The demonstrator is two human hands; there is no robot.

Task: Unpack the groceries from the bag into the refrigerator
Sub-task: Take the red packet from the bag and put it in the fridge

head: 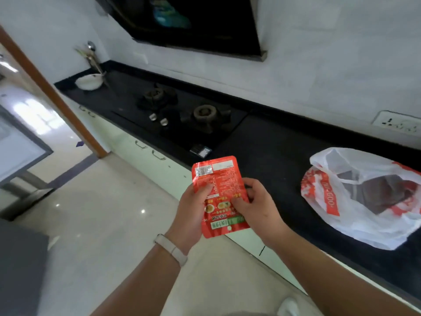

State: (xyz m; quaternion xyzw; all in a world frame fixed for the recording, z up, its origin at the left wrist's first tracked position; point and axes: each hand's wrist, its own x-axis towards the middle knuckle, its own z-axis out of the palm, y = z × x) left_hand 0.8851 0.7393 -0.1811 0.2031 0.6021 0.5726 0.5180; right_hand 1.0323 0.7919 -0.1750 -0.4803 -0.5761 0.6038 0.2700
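holding red packet (pixel 222 179), plastic bag (pixel 362 215) on black counter (pixel 273 151)

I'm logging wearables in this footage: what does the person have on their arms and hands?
Both forearms are bare, with no sleeves in view. The left hand and right hand wear no gloves. A pale, off-white band circles the left wrist; the right wrist shows nothing.
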